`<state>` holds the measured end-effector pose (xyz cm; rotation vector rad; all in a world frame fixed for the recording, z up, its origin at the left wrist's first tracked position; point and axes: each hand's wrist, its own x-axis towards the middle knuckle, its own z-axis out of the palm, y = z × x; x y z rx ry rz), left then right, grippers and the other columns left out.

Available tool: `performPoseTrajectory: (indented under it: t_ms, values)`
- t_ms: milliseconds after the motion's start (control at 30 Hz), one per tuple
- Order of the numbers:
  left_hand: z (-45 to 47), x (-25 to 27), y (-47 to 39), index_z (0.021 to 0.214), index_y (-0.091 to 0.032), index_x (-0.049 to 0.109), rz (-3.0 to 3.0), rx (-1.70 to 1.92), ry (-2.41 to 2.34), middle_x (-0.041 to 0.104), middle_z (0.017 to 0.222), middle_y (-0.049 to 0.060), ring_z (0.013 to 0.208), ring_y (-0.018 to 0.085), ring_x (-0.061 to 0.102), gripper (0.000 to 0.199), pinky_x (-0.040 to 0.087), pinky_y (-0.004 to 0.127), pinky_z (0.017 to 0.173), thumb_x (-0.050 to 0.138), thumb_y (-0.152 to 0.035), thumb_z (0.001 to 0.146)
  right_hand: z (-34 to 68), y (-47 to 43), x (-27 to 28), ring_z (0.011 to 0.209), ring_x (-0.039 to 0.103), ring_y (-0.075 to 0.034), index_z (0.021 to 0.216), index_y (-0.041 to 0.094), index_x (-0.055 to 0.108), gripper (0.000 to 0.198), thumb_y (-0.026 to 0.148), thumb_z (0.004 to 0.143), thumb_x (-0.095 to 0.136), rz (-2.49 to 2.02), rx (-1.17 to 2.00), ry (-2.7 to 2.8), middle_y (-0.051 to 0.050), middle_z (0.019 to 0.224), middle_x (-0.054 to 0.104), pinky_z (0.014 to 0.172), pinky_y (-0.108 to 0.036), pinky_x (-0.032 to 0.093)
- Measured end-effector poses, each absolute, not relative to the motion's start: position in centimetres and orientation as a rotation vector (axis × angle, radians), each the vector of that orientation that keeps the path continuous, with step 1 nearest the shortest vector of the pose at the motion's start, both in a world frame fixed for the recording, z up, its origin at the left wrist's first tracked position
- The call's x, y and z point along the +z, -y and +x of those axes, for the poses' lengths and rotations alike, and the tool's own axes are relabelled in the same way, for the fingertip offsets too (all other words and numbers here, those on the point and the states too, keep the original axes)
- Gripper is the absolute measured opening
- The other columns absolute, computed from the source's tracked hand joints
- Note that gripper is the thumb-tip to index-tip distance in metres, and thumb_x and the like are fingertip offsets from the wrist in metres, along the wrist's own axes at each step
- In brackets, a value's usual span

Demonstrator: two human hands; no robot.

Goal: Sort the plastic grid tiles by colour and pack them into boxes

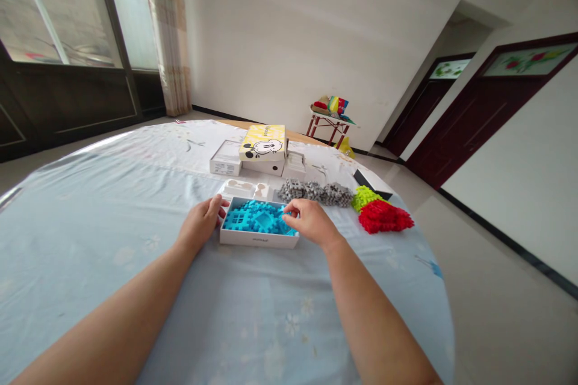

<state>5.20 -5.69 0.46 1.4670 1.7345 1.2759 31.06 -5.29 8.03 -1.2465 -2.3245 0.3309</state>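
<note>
A white open box stands on the cloth in front of me, filled with blue interlocking plastic building pieces. Against its left side rests my left hand, fingers slightly apart and touching the outside of the wall. My right hand reaches over the right end of the box. Its thumb and fingertips are pinched together at the blue pieces there; the exact piece between them is partly hidden.
Behind the box lie white box inserts and grey building pieces. Lime green pieces and red pieces lie to the right, near a black-and-white box. A yellow cartoon box sits on white boxes farther back.
</note>
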Motion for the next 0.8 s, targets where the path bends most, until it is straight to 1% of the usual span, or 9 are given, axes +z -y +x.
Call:
performPoseTrajectory:
  t_ms: [133,233,400,533,633,800]
  values:
    - [5.2,0.5,5.8,0.08,-0.016,0.063,1.461,1.28,-1.729,0.06,0.06,0.001,0.051,0.016,0.055,0.054,0.043,0.027,0.053,0.03,-0.058,0.079,31.3,5.1,8.1,0.066,0.056,-0.013,0.082,0.02,0.068,0.016,0.026,0.076,0.054,-1.253,0.348,2.35,-0.001,0.071,0.064,0.062,-0.022,0.038]
    - [5.2,0.6,5.9,0.08,-0.016,0.063,1.466,1.265,-1.735,0.06,0.06,0.001,0.051,0.016,0.054,0.053,0.043,0.026,0.053,0.03,-0.058,0.08,31.5,4.9,7.9,0.07,0.057,-0.014,0.085,0.02,0.069,0.017,0.024,0.076,0.055,-1.253,0.291,2.34,-0.002,0.073,0.065,0.067,-0.024,0.039]
    - [5.3,0.7,5.9,0.08,-0.016,0.062,1.472,1.248,-1.742,0.059,0.06,0.0,0.053,0.016,0.055,0.052,0.042,0.026,0.053,0.03,-0.057,0.081,30.9,4.9,7.7,0.075,0.056,-0.015,0.093,0.019,0.065,0.02,0.022,0.075,0.059,-1.183,0.177,2.232,-0.001,0.071,0.063,0.072,-0.026,0.04]
    - [5.2,0.6,5.9,0.081,-0.016,0.063,1.47,1.252,-1.741,0.059,0.06,0.0,0.052,0.015,0.054,0.052,0.042,0.026,0.053,0.03,-0.057,0.081,30.6,4.9,7.8,0.078,0.056,-0.016,0.097,0.019,0.064,0.02,0.024,0.078,0.059,-1.086,0.144,2.119,-0.003,0.076,0.062,0.075,-0.028,0.041]
    - [5.2,0.5,5.8,0.081,-0.016,0.063,1.465,1.259,-1.748,0.06,0.06,0.001,0.052,0.016,0.054,0.052,0.042,0.026,0.053,0.03,-0.057,0.081,30.8,4.9,8.0,0.08,0.056,-0.016,0.094,0.021,0.065,0.017,0.025,0.08,0.057,-0.997,0.189,2.09,-0.004,0.082,0.062,0.077,-0.028,0.043]
    - [5.1,0.5,5.8,0.08,-0.017,0.063,1.469,1.264,-1.737,0.06,0.06,0.0,0.052,0.016,0.055,0.053,0.043,0.026,0.054,0.03,-0.058,0.08,32.0,4.8,8.8,0.081,0.058,-0.014,0.093,0.023,0.066,0.016,0.023,0.08,0.057,-0.86,0.378,2.134,-0.004,0.09,0.061,0.072,-0.025,0.046]
